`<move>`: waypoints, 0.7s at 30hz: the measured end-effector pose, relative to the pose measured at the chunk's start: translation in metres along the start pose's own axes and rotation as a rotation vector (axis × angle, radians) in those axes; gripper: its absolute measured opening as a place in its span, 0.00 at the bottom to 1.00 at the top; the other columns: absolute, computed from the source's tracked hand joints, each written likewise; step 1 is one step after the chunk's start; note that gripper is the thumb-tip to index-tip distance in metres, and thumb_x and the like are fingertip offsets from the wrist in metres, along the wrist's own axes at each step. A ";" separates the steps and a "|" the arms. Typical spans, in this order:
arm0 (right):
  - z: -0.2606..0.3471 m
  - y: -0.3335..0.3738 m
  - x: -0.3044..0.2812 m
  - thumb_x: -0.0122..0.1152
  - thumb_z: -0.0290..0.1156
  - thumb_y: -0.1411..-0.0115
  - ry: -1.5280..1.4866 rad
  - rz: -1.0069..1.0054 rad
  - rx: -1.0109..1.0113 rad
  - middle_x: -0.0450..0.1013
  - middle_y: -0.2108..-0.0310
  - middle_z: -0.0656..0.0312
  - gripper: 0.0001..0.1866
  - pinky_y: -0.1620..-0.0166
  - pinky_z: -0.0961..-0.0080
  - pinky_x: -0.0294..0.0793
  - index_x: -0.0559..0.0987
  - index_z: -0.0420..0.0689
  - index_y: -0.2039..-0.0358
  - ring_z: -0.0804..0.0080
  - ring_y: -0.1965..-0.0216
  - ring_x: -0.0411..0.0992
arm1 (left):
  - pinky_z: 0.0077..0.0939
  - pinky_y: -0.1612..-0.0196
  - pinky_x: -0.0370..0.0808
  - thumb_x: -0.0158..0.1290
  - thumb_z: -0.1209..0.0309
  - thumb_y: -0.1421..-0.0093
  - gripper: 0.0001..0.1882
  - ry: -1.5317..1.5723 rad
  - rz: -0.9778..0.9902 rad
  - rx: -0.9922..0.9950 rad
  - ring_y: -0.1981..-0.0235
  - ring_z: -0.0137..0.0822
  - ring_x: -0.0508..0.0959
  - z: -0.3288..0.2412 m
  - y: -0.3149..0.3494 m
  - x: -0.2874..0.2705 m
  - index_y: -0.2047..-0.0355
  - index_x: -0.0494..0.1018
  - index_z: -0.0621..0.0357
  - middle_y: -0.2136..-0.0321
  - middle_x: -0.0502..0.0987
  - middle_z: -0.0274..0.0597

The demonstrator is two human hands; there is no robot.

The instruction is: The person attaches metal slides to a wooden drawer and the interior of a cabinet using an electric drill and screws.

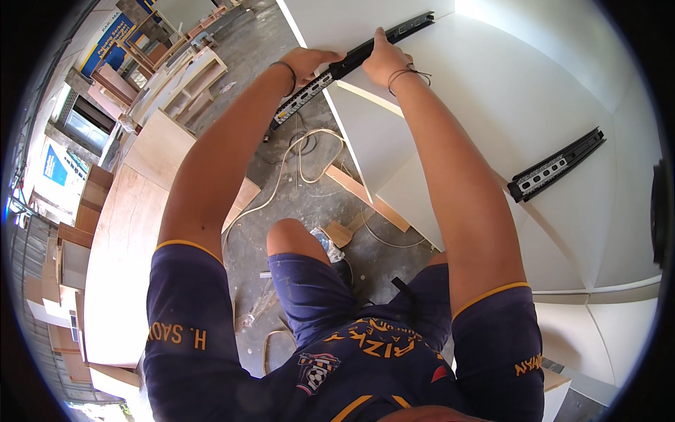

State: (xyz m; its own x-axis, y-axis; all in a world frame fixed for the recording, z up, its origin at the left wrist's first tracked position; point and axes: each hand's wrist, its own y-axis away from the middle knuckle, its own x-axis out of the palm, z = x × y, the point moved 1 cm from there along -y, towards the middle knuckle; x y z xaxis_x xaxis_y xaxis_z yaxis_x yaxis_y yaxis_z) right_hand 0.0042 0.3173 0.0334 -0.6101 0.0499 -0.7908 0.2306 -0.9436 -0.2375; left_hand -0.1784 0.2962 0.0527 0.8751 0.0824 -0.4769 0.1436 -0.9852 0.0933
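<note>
Both arms reach forward to a black and silver drawer slide at the front edge of a white cabinet. Its far end lies against the cabinet's inner panel, while the perforated silver part sticks out past the edge toward the lower left. My left hand is closed around the slide near that edge, thumb along it. Farther along, my right hand grips the same slide with its thumb on top; its other fingers are partly hidden. A second drawer slide sits on the white panel at the right, apart from both hands.
The white cabinet fills the right side, with a divider standing nearer me. Cables and a wooden strip lie on the concrete floor. Plywood panels and unfinished furniture stand to the left.
</note>
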 end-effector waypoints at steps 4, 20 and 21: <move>-0.001 0.003 -0.003 0.48 0.34 0.46 0.014 0.027 -0.022 0.68 0.49 0.47 0.39 0.42 0.65 0.56 0.47 0.41 0.36 0.58 0.45 0.65 | 0.24 0.76 0.64 0.65 0.55 0.58 0.22 -0.123 -0.066 0.100 0.78 0.27 0.67 -0.001 0.004 0.004 0.68 0.79 0.58 0.74 0.76 0.36; -0.004 -0.006 0.007 0.48 0.34 0.49 0.009 -0.075 -0.009 0.66 0.48 0.43 0.41 0.40 0.59 0.54 0.45 0.44 0.36 0.51 0.44 0.64 | 0.28 0.64 0.74 0.65 0.46 0.62 0.32 -0.531 -0.297 0.202 0.70 0.35 0.79 -0.015 0.019 0.009 0.66 0.78 0.62 0.70 0.80 0.45; -0.004 -0.006 0.007 0.48 0.34 0.49 -0.004 -0.087 -0.008 0.66 0.48 0.43 0.41 0.40 0.59 0.55 0.45 0.45 0.36 0.51 0.45 0.64 | 0.28 0.65 0.74 0.65 0.45 0.63 0.33 -0.559 -0.330 0.214 0.70 0.35 0.79 -0.014 0.017 0.010 0.66 0.79 0.62 0.70 0.80 0.46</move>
State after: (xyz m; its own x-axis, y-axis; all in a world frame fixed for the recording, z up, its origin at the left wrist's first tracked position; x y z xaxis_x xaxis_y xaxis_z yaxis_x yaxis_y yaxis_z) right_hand 0.0017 0.3242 0.0270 -0.6312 0.1307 -0.7645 0.1821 -0.9332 -0.3099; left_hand -0.1611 0.2819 0.0619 0.4224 0.3502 -0.8360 0.2165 -0.9346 -0.2821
